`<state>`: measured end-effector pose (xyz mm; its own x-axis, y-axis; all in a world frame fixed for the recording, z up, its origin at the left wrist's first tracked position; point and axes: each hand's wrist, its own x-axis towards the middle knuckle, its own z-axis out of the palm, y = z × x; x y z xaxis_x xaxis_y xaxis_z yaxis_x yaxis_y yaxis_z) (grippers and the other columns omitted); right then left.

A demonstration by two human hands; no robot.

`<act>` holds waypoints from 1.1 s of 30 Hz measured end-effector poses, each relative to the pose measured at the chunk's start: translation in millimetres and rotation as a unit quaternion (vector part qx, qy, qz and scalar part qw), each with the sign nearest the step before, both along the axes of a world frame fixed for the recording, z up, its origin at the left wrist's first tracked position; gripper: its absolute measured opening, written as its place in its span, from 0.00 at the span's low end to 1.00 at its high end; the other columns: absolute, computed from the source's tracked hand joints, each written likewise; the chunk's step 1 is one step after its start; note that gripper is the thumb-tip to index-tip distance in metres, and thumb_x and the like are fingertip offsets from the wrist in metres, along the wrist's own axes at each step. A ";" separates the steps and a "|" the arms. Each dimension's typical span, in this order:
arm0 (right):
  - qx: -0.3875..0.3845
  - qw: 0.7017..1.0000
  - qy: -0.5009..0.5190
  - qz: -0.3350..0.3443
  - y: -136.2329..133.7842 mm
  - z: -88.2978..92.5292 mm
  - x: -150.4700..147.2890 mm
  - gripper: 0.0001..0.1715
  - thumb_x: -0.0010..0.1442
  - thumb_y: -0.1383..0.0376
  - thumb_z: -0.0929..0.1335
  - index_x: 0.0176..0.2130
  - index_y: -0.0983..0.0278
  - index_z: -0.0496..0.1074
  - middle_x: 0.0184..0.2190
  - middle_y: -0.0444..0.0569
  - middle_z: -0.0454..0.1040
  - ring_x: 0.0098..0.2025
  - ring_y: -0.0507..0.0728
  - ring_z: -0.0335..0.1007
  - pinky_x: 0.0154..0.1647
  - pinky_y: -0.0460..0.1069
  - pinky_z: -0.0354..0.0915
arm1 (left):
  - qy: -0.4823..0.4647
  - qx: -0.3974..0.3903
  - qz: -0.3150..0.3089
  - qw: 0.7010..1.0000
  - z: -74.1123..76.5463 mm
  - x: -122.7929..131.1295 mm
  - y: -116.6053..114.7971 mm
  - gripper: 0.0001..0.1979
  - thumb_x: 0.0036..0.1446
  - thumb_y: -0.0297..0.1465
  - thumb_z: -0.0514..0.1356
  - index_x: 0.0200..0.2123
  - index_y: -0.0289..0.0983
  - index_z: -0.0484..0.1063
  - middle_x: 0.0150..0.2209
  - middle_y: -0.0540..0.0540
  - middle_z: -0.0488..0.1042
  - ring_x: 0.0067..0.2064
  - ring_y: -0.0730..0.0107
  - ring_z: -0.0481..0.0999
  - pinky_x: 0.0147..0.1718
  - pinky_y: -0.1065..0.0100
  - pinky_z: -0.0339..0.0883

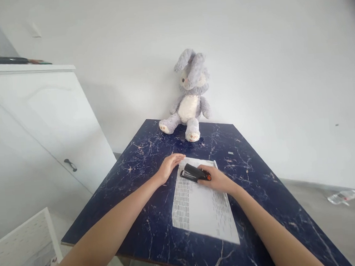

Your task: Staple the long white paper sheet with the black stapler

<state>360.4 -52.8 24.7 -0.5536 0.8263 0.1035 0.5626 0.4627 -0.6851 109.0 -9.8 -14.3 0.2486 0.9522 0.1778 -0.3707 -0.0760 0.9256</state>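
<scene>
A printed sheet of paper (202, 213) lies on the dark blue marbled table (136, 230). My right hand (216, 179) is closed around the rear of a black stapler (194, 172) with an orange spot near its back end. The stapler is over the upper part of the sheet, its jaw facing left, and I cannot tell whether it touches the paper. At the sheet's upper left corner rests my left hand (170, 165), its fingers stretched out and holding nothing.
A grey plush rabbit (189, 95) sits at the table's far end against the white wall. A small pale piece (230, 153) lies right of the sheet. White cabinet (41, 119) stands at left; a clear plastic item (350, 196) is on the floor at right.
</scene>
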 end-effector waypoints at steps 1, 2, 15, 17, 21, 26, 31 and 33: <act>-0.004 1.000 -0.007 0.017 -2.1 1.5 -0.6 0.12 0.58 0.60 0.71 0.41 0.62 0.72 0.34 0.44 0.73 0.35 0.56 0.67 0.38 0.50 0.63 | 0.022 0.010 -0.005 1.000 -1.5 1.2 -1.3 0.23 0.62 0.49 0.59 0.45 0.36 0.81 0.52 0.37 0.80 0.58 0.51 0.76 0.63 0.52 0.61; -0.007 0.999 -0.011 0.034 -4.5 2.8 -1.9 0.13 0.58 0.59 0.71 0.42 0.62 0.72 0.36 0.45 0.73 0.37 0.57 0.68 0.39 0.51 0.64 | 0.047 0.020 0.000 0.999 -3.0 2.4 -2.7 0.24 0.62 0.50 0.59 0.45 0.36 0.81 0.51 0.37 0.80 0.57 0.52 0.76 0.62 0.52 0.61; -0.138 0.976 0.121 0.115 -12.1 8.5 -1.2 0.32 0.64 0.45 0.68 0.61 0.56 0.70 0.57 0.52 0.73 0.57 0.66 0.69 0.61 0.60 0.64 | 0.115 0.005 0.105 0.988 -5.7 14.4 -0.2 0.29 0.59 0.56 0.57 0.36 0.35 0.79 0.42 0.36 0.81 0.48 0.52 0.80 0.55 0.51 0.68; -0.176 0.961 0.162 0.140 -10.2 7.8 5.1 0.33 0.62 0.45 0.70 0.61 0.57 0.71 0.57 0.52 0.73 0.58 0.67 0.69 0.62 0.61 0.62 | 0.091 0.003 0.107 0.990 -6.4 13.8 -2.3 0.30 0.59 0.57 0.56 0.37 0.35 0.79 0.43 0.35 0.81 0.49 0.52 0.79 0.55 0.52 0.68; -0.233 0.940 0.202 0.146 -8.2 5.0 8.8 0.37 0.58 0.44 0.72 0.60 0.59 0.73 0.57 0.54 0.74 0.58 0.68 0.69 0.62 0.62 0.62 | 0.082 0.021 0.082 0.993 -5.6 9.9 -4.5 0.31 0.61 0.57 0.55 0.40 0.34 0.80 0.46 0.35 0.81 0.52 0.52 0.79 0.56 0.52 0.67; -0.238 0.939 0.201 0.143 -7.3 5.5 9.2 0.40 0.56 0.43 0.74 0.61 0.59 0.73 0.57 0.55 0.75 0.59 0.68 0.68 0.61 0.61 0.64 | 0.061 0.001 0.083 0.995 -2.3 9.1 -2.1 0.33 0.61 0.59 0.54 0.39 0.34 0.80 0.46 0.33 0.81 0.51 0.51 0.79 0.54 0.52 0.68; -0.250 0.931 0.209 0.167 -5.1 7.8 13.4 0.41 0.56 0.45 0.74 0.63 0.58 0.71 0.60 0.55 0.73 0.60 0.69 0.68 0.63 0.63 0.61 | 0.035 -0.002 0.094 0.995 0.8 9.2 -4.5 0.31 0.61 0.57 0.56 0.39 0.33 0.80 0.46 0.33 0.81 0.51 0.51 0.79 0.54 0.53 0.68; -0.255 0.928 0.211 0.173 -2.9 7.1 15.8 0.42 0.56 0.45 0.75 0.64 0.58 0.70 0.60 0.55 0.73 0.59 0.69 0.69 0.63 0.64 0.61 | 0.035 0.003 0.094 0.995 2.4 9.0 -5.9 0.30 0.61 0.56 0.56 0.39 0.33 0.80 0.46 0.33 0.81 0.51 0.51 0.79 0.54 0.53 0.68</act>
<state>376.1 -55.7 31.8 -0.7936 0.6082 0.0166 0.0722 0.1213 -0.9900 118.0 -15.7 -11.9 0.0785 0.9821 0.1713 -0.2840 -0.1427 0.9482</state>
